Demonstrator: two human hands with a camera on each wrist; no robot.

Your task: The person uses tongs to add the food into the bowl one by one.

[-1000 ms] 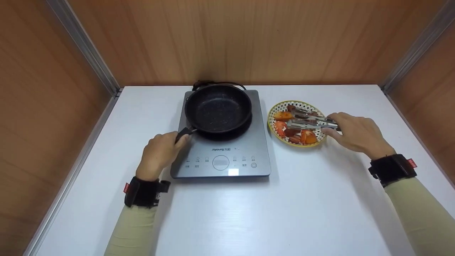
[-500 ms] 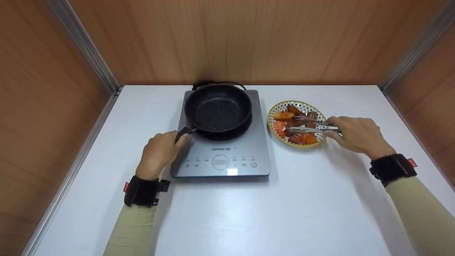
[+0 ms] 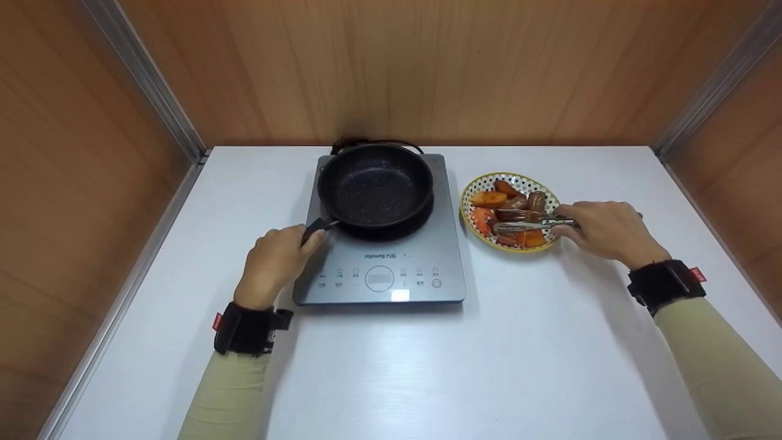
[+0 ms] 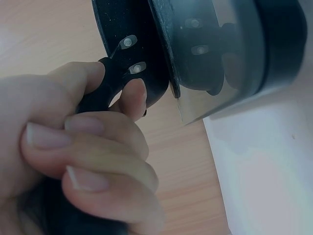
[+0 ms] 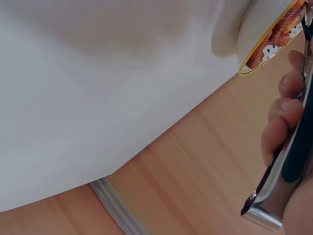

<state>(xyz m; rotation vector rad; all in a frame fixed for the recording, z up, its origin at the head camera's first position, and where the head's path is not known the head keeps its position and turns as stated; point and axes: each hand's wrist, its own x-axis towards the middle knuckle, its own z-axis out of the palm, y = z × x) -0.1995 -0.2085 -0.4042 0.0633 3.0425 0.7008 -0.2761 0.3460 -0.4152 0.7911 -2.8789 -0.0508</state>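
Note:
My left hand (image 3: 275, 266) grips the black handle (image 4: 93, 95) of a dark frying pan (image 3: 376, 189), its fingers wrapped round it in the left wrist view. Inside, the pan bears only light speckles. Metal tongs (image 3: 537, 226) are held in my right hand (image 3: 611, 232), and the right wrist view shows their dark side grip (image 5: 298, 152). Their tips reach down into an oval dotted plate (image 3: 519, 180) with a yellow rim. Among the food there are browned sausage pieces (image 3: 536, 201), yellow wedges (image 3: 489, 198) and a red-orange piece (image 3: 481, 219). Whether the tips pinch a piece, I cannot tell.
Beneath the pan lies a grey induction cooker (image 3: 421, 263) with touch controls at its front. A black cable (image 3: 397, 144) runs behind it. Wooden panels (image 3: 427, 73) enclose the back and sides of the white table (image 3: 391, 366).
The tongs' arms have drawn closer together over the plate, and my right hand has shifted slightly left. My left hand and the pan have stayed put.

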